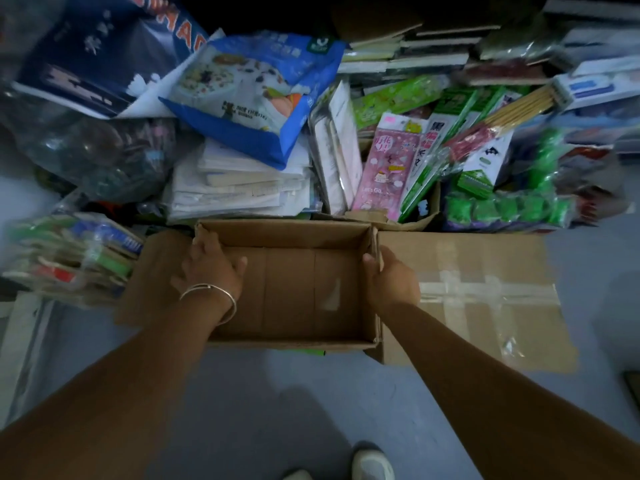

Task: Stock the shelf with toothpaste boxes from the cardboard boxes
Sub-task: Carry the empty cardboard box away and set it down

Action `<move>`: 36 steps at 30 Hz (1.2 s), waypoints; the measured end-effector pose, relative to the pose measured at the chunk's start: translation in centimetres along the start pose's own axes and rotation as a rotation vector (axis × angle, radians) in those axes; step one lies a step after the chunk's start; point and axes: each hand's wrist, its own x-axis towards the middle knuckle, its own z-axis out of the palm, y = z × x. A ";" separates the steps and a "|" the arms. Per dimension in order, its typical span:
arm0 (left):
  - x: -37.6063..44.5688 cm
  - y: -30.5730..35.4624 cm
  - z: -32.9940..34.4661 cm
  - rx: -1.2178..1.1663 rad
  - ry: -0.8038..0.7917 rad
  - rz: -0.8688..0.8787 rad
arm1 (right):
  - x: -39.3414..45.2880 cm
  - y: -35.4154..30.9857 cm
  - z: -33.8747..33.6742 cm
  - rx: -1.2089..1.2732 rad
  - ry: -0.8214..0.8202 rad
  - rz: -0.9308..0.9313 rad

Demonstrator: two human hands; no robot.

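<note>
Open cardboard box [291, 289] on the floor [277, 393] between the 2 hands, inside bare. Left hand [207, 268] grips its left wall, thumb inside, fingers over the rim. Right hand [391, 280] holds the right wall, thumb inside, fingers hidden behind it. Beyond the right hand, a taped flap [478, 296] lies flat. Past both hands, heaped packaged goods: a blue bag [256, 95], a pink packet [384, 171], green packs [502, 209]. A bangle [211, 301] circles the left wrist.

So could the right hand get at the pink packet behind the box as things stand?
Probably not yet: the right hand grips the empty cardboard box's right wall. The pink packet lies uncovered beyond the box, so it must let go first.
</note>
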 end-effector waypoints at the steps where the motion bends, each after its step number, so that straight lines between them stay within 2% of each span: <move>1: -1.2 1.2 -1.2 0.043 -0.007 0.071 | -0.7 0.0 -1.3 -0.081 0.004 -0.076; 5: -7.9 6.6 -7.3 0.361 -0.007 0.357 | -4.6 0.2 -8.2 -0.355 0.009 -0.191; 10: -17.2 13.3 -13.2 0.414 -0.027 0.638 | -12.2 1.9 -18.4 -0.506 0.114 -0.170; 20: -42.4 27.1 -19.0 0.544 -0.096 1.240 | -33.4 10.6 -35.7 -0.361 0.400 0.173; 24: -55.3 31.2 -17.5 0.577 -0.131 1.451 | -43.7 17.1 -40.3 -0.288 0.542 0.362; 26: -62.8 32.7 -16.1 0.606 -0.140 1.556 | -48.9 21.7 -42.0 -0.244 0.665 0.455; 28: -70.9 33.4 -14.2 0.653 -0.152 1.675 | -54.8 26.9 -42.6 -0.218 0.703 0.551; 34: -96.0 31.6 -5.3 0.787 -0.263 2.026 | -75.0 42.2 -42.6 -0.110 0.782 0.912; 36: -103.7 30.1 -2.9 0.831 -0.310 2.148 | -81.7 45.7 -42.6 -0.090 0.801 1.086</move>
